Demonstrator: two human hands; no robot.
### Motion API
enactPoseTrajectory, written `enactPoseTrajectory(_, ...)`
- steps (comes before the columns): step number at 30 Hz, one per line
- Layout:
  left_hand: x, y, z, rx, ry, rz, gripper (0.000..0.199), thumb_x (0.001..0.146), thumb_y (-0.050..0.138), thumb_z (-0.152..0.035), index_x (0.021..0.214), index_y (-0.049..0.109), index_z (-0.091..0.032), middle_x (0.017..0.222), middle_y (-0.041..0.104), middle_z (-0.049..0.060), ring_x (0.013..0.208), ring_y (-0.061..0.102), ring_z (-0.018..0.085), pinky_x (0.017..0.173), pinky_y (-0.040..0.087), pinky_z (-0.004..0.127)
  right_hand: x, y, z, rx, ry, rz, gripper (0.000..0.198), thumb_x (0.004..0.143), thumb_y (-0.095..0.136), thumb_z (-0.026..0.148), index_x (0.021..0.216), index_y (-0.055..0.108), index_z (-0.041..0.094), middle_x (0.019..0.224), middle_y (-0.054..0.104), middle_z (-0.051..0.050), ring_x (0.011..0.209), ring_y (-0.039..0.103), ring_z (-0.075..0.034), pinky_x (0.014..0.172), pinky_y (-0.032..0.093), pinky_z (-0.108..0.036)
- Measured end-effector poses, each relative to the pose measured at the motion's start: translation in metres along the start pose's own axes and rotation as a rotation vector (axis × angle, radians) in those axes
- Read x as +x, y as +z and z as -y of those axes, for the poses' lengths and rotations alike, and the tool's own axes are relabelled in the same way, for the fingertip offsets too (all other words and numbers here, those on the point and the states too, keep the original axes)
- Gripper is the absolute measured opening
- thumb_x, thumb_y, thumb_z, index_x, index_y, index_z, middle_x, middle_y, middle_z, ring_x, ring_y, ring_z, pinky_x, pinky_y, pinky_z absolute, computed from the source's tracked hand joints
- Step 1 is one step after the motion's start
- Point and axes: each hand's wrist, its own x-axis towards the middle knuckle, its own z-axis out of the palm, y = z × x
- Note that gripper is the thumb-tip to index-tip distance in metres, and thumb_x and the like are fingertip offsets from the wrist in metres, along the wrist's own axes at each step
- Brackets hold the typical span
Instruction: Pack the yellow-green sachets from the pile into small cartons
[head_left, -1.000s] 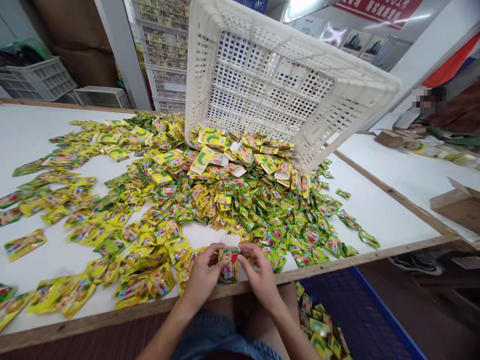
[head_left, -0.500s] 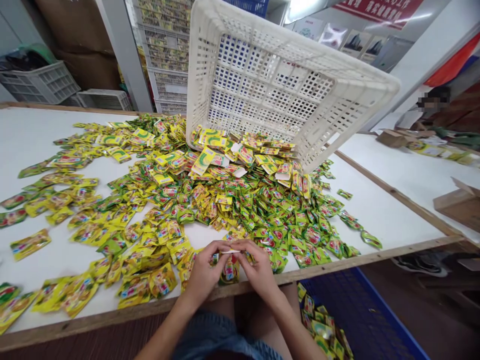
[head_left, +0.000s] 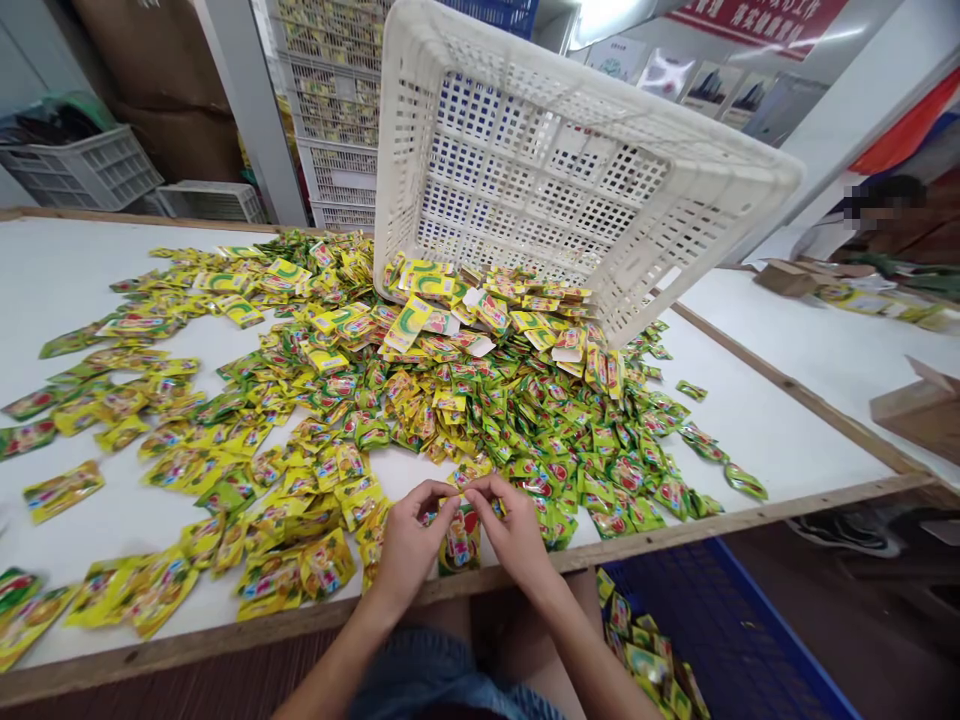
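Note:
Near the table's front edge, both hands meet at the top end of a small printed candy box (head_left: 460,540), green and yellow with a red fruit picture. My left hand (head_left: 417,533) pinches its upper left edge between thumb and fingertips. From the other side my right hand (head_left: 510,522) grips the upper right edge, thumb and index finger pressed together. The fingers partly hide the box's top. Around the hands lie small candy packets: yellow ones (head_left: 326,563) to the left, green ones (head_left: 619,470) to the right.
A white plastic basket (head_left: 637,250) is tipped toward me at the back, small yellow boxes (head_left: 409,322) spilling from its mouth. Below the wooden table edge (head_left: 810,500), a blue crate (head_left: 720,610) holds filled boxes. A person (head_left: 885,215) is at the far right.
The white flap edge that showed between my fingertips is no longer visible; a yellow edge shows there now. My thumbs have moved up to the box's top.

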Motion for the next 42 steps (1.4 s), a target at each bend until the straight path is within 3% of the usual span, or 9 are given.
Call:
enactPoseTrajectory(11,-0.007,-0.006,0.006,-0.085,0.013,0.094,0.020,0.078,0.059,-0.030,0.091,0.069,-0.019,0.093,0.070,0.007,0.087,0.064,0.021,0.081,0.050,0.033,-0.022,0.003,-0.003,0.130,0.050,-0.009,0.014,0.084,0.050,0.025,0.093,0.061,0.021,0.088,0.066,-0.004,0.084,0.061,-0.019,0.075,0.048,-0.030)
enactPoseTrajectory(15,-0.010,-0.013,-0.005,-0.039,0.030,0.091,0.030,0.080,0.057,-0.028,0.108,0.060,-0.021,0.099,0.067,0.007,0.090,0.063,0.019,0.083,0.050,0.032,-0.031,-0.066,0.013,-0.133,0.060,-0.072,0.020,0.087,0.044,0.029,0.088,0.063,0.023,0.087,0.066,-0.005,0.082,0.060,-0.021,0.072,0.047,-0.031)
enactPoseTrajectory(18,-0.010,-0.017,-0.006,0.062,0.053,0.081,0.019,0.081,0.054,-0.028,0.095,0.064,-0.020,0.093,0.067,0.006,0.087,0.062,0.019,0.081,0.049,0.032,-0.036,-0.129,0.024,-0.388,0.150,0.120,0.018,0.083,0.051,0.034,0.084,0.066,0.025,0.086,0.066,-0.006,0.082,0.060,-0.024,0.072,0.047,-0.035)
enactPoseTrajectory(20,-0.010,-0.016,-0.004,0.104,0.059,0.088,0.017,0.082,0.053,-0.028,0.092,0.065,-0.020,0.091,0.067,0.006,0.086,0.061,0.019,0.080,0.049,0.031,-0.027,-0.149,0.028,-0.439,0.162,0.172,0.020,0.081,0.054,0.035,0.094,0.066,0.026,0.094,0.067,-0.008,0.089,0.060,-0.026,0.078,0.046,-0.039)
enactPoseTrajectory(24,-0.016,-0.009,-0.003,0.103,0.096,0.105,0.016,0.081,0.053,-0.026,0.090,0.066,-0.022,0.092,0.067,0.006,0.087,0.061,0.020,0.079,0.049,0.032,0.038,-0.121,0.017,-0.205,0.116,0.149,0.035,0.083,0.051,0.033,0.117,0.055,0.027,0.111,0.062,-0.007,0.097,0.058,-0.021,0.083,0.046,-0.037)
enactPoseTrajectory(29,-0.025,-0.019,-0.007,0.105,0.109,0.051,0.015,0.080,0.055,-0.026,0.089,0.066,-0.022,0.093,0.067,0.006,0.087,0.062,0.020,0.080,0.049,0.031,0.158,-0.048,-0.019,0.005,0.185,-0.046,0.038,0.080,0.056,0.031,0.115,0.056,0.020,0.111,0.062,-0.007,0.091,0.059,-0.017,0.079,0.047,-0.033)
enactPoseTrajectory(32,-0.027,-0.035,-0.009,0.133,0.093,-0.017,0.015,0.080,0.055,-0.027,0.088,0.067,-0.022,0.091,0.067,0.005,0.088,0.062,0.020,0.080,0.049,0.031,0.199,-0.029,-0.026,0.020,0.182,-0.071,0.033,0.087,0.046,0.033,0.111,0.056,0.011,0.107,0.060,-0.008,0.093,0.058,-0.016,0.081,0.046,-0.033)
enactPoseTrajectory(39,-0.014,-0.073,0.001,0.040,-0.018,-0.220,0.026,0.080,0.055,-0.033,0.100,0.059,-0.018,0.099,0.066,0.008,0.094,0.061,0.021,0.087,0.046,0.034,0.164,-0.071,0.009,-0.029,0.019,-0.195,0.042,0.090,0.037,0.039,0.107,0.060,0.008,0.112,0.060,-0.010,0.109,0.051,-0.020,0.094,0.036,-0.034)
enactPoseTrajectory(42,0.000,-0.078,-0.011,0.024,0.075,-0.275,0.042,0.078,0.059,-0.032,0.117,0.049,-0.019,0.115,0.059,0.010,0.106,0.055,0.022,0.093,0.042,0.036,0.127,-0.075,0.045,-0.051,-0.051,-0.049,0.033,0.086,0.046,0.039,0.087,0.070,0.017,0.094,0.069,-0.006,0.090,0.060,-0.016,0.084,0.043,-0.031)
